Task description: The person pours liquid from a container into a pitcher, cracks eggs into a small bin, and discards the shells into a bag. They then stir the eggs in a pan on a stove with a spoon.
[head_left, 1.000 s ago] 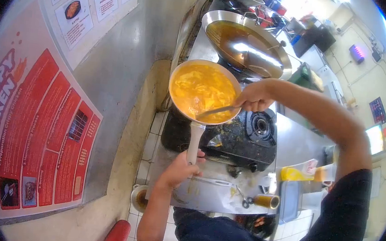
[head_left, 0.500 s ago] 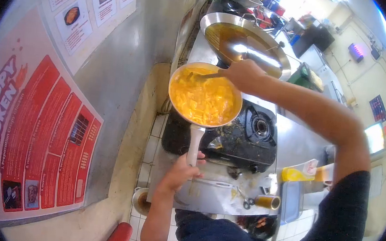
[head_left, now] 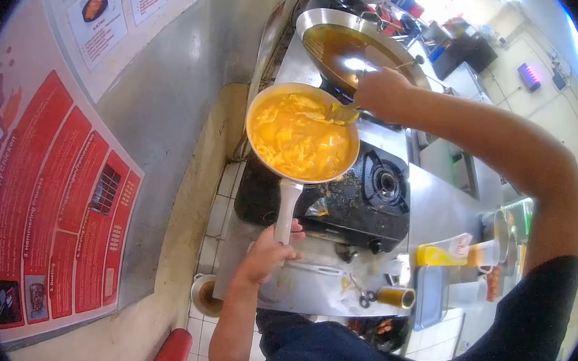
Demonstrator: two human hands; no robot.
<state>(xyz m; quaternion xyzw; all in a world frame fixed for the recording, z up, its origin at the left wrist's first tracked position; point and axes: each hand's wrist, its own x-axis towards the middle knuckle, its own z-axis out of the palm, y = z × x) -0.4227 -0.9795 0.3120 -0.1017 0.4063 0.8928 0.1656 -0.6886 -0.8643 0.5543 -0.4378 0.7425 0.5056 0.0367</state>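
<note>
My left hand (head_left: 268, 254) is closed around the pale handle of a frying pan (head_left: 289, 201), which sits over the left side of a black gas stove (head_left: 341, 217). Yellow, partly set egg (head_left: 296, 143) with soft folds and runny patches fills the pan. My right hand (head_left: 383, 94) grips a spatula (head_left: 342, 114) beyond the pan's far right rim. Egg coats the spatula's blade, which is at the right inner side of the pan. My fingers cover most of its handle.
Behind the pan stands a wide wok of oil (head_left: 336, 49). Along the counter's near edge lie tongs (head_left: 315, 269), scissors (head_left: 365, 296) and a gold-coloured can (head_left: 396, 297). A yellow pouch (head_left: 442, 252) is to the right. A wall with posters (head_left: 57, 207) runs close on the left.
My right hand has moved right and slightly up, drawing the spatula from the pan's far left to its right side. The egg looks more folded. My left hand keeps its hold.
</note>
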